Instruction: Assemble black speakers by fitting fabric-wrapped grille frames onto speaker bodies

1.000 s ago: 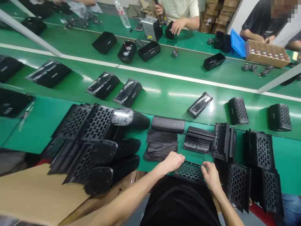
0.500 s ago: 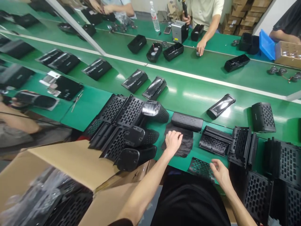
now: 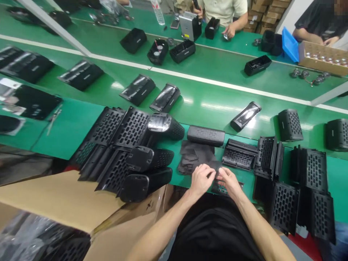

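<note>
Surface [image 3: 78, 108] of green spreads in front of you, carrying everything around the sheet pile [image 3: 187, 161], which is the landmark here. Well to the pile's left and nearer your body, an open carton [image 3: 62, 192] holds bagged parts, its flap raised. Left of the pile, perforated panels [image 3: 133, 127] lean on one another in slanting rows, probably nested to save room, with three rounded casings [image 3: 138, 186] between them and the pile, end caps facing you. Right of it, more grilles [image 3: 284, 206] stand in close stacks, seemingly kept within your reach. Just beyond the pile, a perforated casing [image 3: 206, 135] lies with its long axis running left to right. Near the pile's right front corner, close to your body, one loose grille [image 3: 221, 188] lies low under your hands; its long axis seems to run sideways, though your fingers hide much of it. Above it, your left hand [image 3: 201, 178] and right hand [image 3: 227, 181] meet with a narrow, pinching grip on a thin dark sheet [image 3: 216, 165] at the pile's right edge, likely held by its edges because it is limp. Which way its long axis points, you cannot tell.
</note>
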The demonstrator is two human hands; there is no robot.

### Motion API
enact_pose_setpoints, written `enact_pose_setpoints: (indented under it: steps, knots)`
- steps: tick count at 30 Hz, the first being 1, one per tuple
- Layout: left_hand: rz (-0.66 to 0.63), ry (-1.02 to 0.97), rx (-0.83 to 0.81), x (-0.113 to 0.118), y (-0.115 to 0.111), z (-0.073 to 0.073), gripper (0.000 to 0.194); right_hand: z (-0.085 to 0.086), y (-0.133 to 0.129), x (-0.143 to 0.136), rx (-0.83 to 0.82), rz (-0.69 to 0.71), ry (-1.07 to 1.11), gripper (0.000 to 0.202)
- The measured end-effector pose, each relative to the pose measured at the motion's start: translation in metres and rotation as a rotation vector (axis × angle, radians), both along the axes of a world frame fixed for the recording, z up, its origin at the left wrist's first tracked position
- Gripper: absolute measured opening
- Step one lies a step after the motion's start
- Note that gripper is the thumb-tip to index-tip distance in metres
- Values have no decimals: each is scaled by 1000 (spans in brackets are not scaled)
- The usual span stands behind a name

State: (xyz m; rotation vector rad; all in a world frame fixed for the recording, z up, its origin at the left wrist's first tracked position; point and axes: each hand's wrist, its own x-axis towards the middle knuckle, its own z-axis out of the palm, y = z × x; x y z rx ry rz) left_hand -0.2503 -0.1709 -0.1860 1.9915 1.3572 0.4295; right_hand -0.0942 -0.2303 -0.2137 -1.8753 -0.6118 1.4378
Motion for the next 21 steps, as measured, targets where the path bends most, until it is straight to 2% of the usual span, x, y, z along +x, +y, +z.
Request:
enact_pose_setpoints:
  steps: [3,6,10,12,14,18,21]
  knots:
    - [-114,-30,-191,11,-34,-3,19,-10,-22,11,-64,-8,-55,52]
    - [-230,35,-359,14,-47,-7,19,-14,-53,35,-131,15,-196,46]
    - [-261,141,-259,15,-33,-14,25,-14,-84,64,-225,77,-396,28]
    - [-270,191,-215,16,-21,-18,30,-15,-91,71,-270,85,-477,19]
    - [-250,239,-239,15,-13,-22,30,-16,-94,74,-298,77,-539,13]
    - [-159,321,-362,8,-17,-33,22,-22,-95,72,-282,40,-609,33]
    - [-111,323,-453,5,-27,-41,21,-24,-91,70,-207,18,-597,30]
